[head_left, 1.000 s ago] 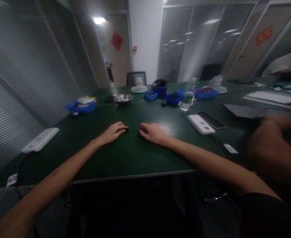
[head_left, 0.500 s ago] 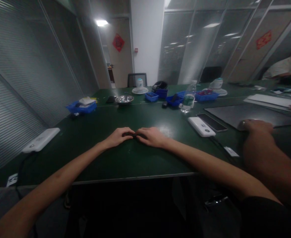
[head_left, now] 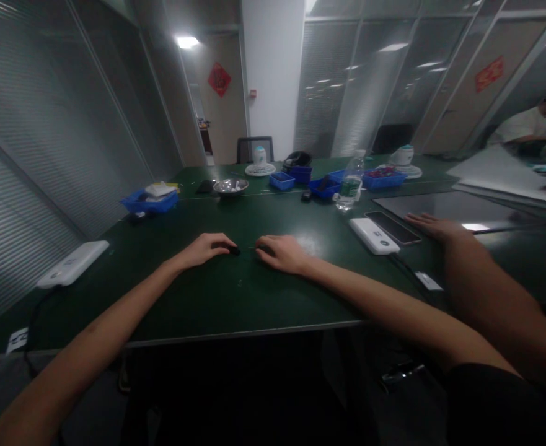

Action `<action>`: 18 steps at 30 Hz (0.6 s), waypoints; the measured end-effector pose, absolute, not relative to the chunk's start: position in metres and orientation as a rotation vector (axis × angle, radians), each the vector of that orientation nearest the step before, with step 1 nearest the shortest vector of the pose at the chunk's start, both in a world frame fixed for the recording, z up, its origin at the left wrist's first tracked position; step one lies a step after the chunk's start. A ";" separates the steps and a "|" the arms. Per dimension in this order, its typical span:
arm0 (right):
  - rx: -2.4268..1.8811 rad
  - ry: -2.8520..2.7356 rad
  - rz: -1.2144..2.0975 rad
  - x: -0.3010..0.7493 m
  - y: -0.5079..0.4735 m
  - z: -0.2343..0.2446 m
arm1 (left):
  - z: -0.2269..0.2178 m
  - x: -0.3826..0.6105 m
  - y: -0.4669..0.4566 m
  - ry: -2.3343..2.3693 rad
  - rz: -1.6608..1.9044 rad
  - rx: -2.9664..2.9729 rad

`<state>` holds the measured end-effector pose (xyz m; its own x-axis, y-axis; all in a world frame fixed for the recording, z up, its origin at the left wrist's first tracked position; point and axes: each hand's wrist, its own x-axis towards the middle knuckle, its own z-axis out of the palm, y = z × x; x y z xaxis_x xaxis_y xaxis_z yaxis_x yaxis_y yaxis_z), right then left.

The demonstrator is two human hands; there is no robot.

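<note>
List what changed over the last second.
Left hand and right hand, touching half a second ago, have drawn apart, a dark piece by the left fingertips. The co-worker's hand slid toward the phone and flattened on the mat. Power bank and bottle stayed put.

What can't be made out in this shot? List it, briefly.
Head view, all:
1. The small dark piece at the fingertips of the left hand: too small and dim to identify.
2. What the right hand holds, if anything: hidden under its curled fingers.
3. Contents of the metal bowl: too far, too small.
4. The co-worker's hand: its arm is cut off by the right edge.
</note>
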<state>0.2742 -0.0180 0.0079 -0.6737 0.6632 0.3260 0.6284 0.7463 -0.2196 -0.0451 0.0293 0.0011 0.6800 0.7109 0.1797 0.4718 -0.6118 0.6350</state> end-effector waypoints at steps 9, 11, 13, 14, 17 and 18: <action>-1.008 -2.572 0.155 0.274 -0.019 0.011 | 0.003 -0.195 0.072 1.943 0.534 2.184; -1.018 -2.575 0.159 0.274 -0.019 0.011 | 0.004 -0.218 0.072 2.126 0.451 2.126; -1.019 -2.577 0.157 0.274 -0.019 0.011 | 0.006 -0.231 0.071 2.206 0.367 2.090; -1.017 -2.578 0.155 0.274 -0.019 0.011 | 0.007 -0.233 0.070 2.211 0.344 2.080; -0.994 -2.579 0.157 0.275 -0.018 0.010 | 0.011 -0.236 0.068 2.204 0.365 2.060; -0.988 -2.581 0.160 0.275 -0.018 0.010 | 0.012 -0.237 0.068 2.232 0.381 2.035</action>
<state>0.2748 -0.0182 0.0101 -0.6848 0.6640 0.3004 0.6217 0.7473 -0.2345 -0.2374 0.0680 0.0118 -0.1037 0.9900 0.0958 0.9656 0.0771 0.2484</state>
